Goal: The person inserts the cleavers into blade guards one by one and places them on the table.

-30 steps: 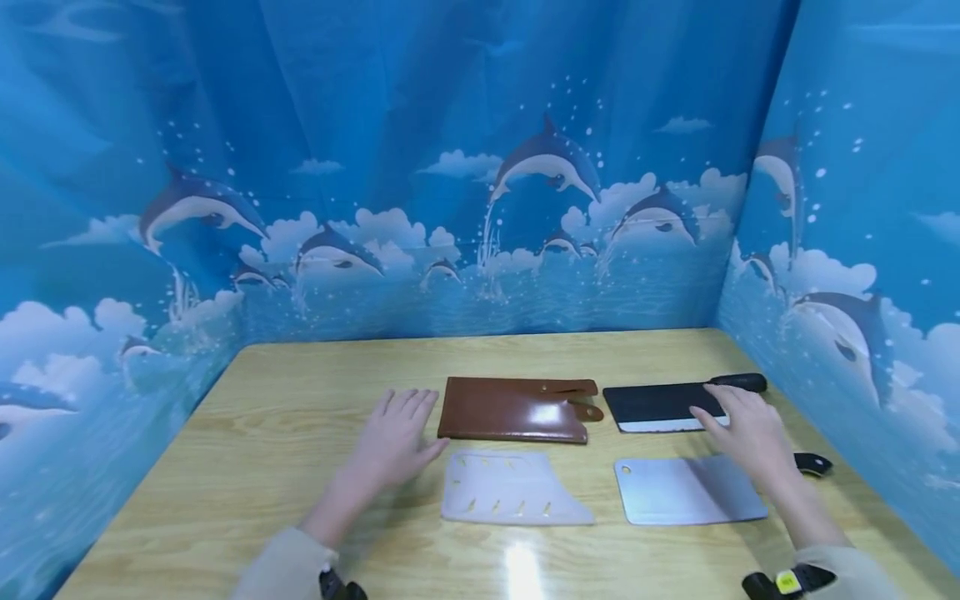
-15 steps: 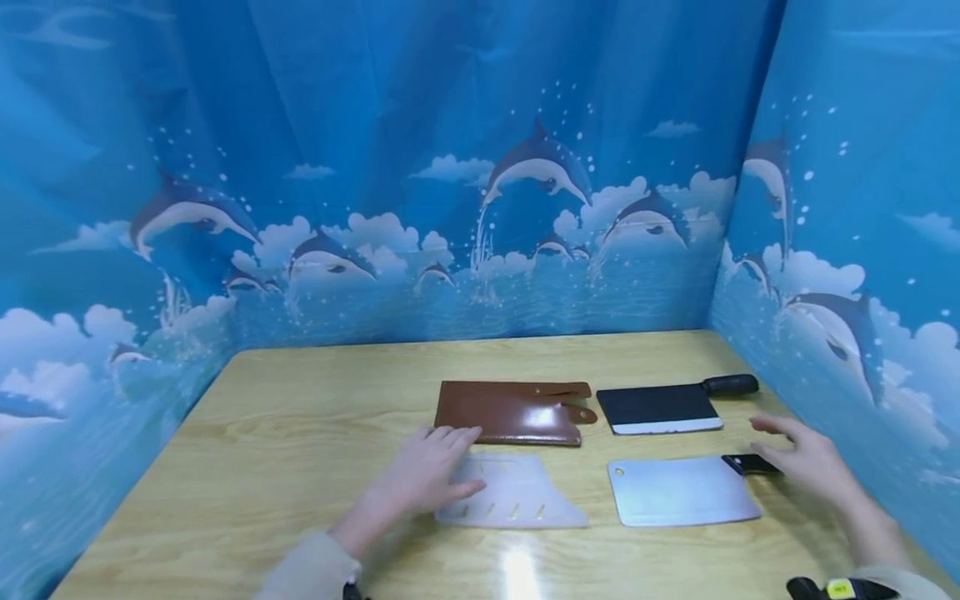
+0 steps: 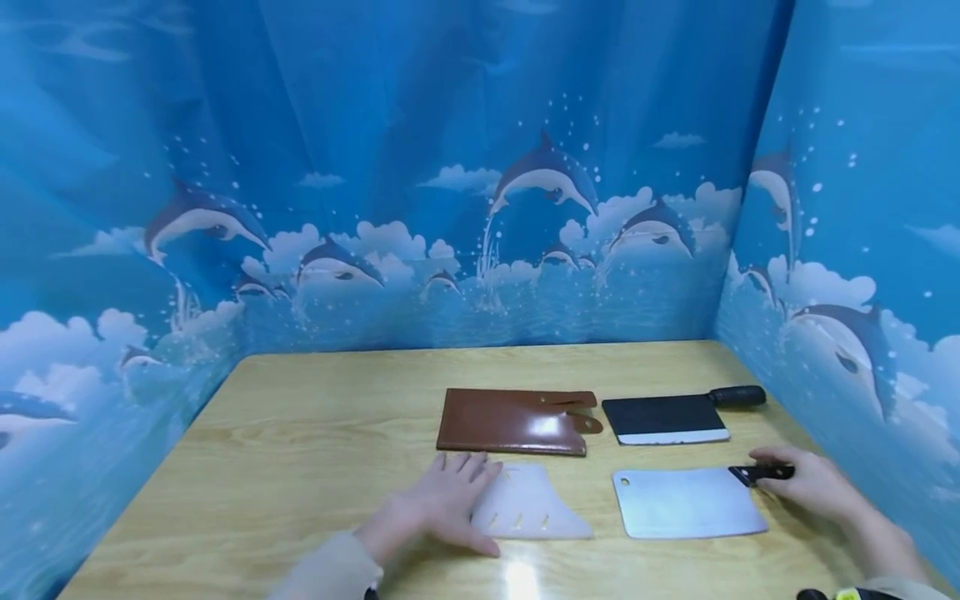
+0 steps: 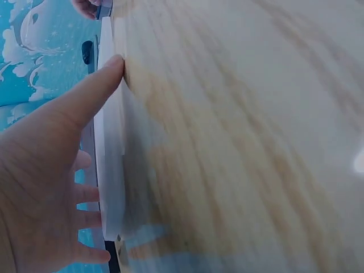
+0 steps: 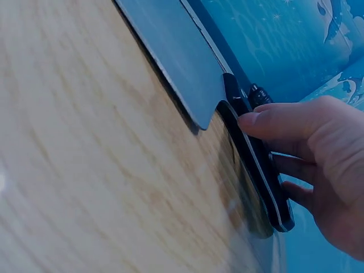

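Observation:
In the head view a silver cleaver (image 3: 686, 502) with a black handle (image 5: 259, 165) lies flat at the right front. My right hand (image 3: 813, 483) grips that handle, thumb on the near side and fingers on the far side in the right wrist view. A translucent white plastic blade cover (image 3: 528, 504) with small slots lies left of the cleaver. My left hand (image 3: 446, 504) is over its left end with fingers spread, hiding that part. In the left wrist view the thumb reaches the edge of the cover (image 4: 112, 170); firm contact is hard to tell.
Behind the white cover lies a brown leather sheath (image 3: 502, 422) with two straps. To its right is a dark-bladed cleaver (image 3: 663, 417) with a black handle. Everything rests on a light wooden table (image 3: 315, 433), with a blue dolphin-print curtain (image 3: 420, 167) at its back and sides.
My right hand has come down from above the dark cleaver onto the silver cleaver's handle. The left hand has moved right and toward me, from beside the brown sheath onto the white cover.

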`<state>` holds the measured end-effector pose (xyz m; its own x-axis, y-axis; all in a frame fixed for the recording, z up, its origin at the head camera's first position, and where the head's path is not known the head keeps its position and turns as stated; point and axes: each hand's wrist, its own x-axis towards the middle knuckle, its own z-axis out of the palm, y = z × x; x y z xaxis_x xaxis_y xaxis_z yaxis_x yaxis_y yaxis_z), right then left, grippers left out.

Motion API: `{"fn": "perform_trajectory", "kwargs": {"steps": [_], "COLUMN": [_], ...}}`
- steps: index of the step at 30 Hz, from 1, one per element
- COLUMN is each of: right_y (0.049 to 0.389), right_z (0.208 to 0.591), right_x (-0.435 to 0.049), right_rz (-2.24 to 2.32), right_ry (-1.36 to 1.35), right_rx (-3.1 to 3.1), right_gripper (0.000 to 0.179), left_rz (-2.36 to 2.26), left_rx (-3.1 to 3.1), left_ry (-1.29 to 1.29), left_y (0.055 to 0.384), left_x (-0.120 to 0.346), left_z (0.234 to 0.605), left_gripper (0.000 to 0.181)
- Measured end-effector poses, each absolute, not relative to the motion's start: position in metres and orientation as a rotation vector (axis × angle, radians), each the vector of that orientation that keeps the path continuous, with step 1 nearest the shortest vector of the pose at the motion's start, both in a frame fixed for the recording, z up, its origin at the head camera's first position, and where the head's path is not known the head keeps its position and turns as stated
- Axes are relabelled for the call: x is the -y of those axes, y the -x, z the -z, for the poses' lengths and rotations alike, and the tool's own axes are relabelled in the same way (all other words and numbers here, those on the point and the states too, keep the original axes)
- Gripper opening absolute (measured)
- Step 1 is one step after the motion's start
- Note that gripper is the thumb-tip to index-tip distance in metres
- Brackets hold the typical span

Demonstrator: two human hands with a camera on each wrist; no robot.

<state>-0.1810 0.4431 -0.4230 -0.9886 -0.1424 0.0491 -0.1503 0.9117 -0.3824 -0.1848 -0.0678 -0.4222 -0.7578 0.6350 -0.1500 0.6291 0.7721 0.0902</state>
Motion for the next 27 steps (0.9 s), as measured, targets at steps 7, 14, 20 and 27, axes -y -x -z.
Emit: {"fn": "perform_trajectory", "kwargs": {"steps": [7, 14, 20, 27], "right_y": [0.1792, 0.1793, 0.1811, 0.1804], "right_z": [0.4297, 0.431, 0.4288, 0.4272], "right_x": [-0.4441, -0.4409, -0.4379, -0.4362], "right_rz": [-0.557, -0.508, -0.499, -0.473], "right_ry": [-0.3, -0.326, -0.344, -0.343], "right_rx": [3.031, 3.027, 3.03, 3.048], "right_gripper": [0.043, 0.035, 0.03, 0.027], "left_rz": [0.028, 0.083, 0.047, -0.071], "left_rx": [-2.803, -2.862, -2.887, -2.93], "left_ry": [-1.045, -1.124, -1.062, -0.975], "left_y": [0.1828, 0.1838, 0.1833, 0.1807], "left_x": [0.0635, 0.062, 0.0603, 0.0644], "left_z": [0.4242, 0.4247, 0.4224, 0.4226], "left_gripper": [0.108, 0.103, 0.107, 0.109]}}
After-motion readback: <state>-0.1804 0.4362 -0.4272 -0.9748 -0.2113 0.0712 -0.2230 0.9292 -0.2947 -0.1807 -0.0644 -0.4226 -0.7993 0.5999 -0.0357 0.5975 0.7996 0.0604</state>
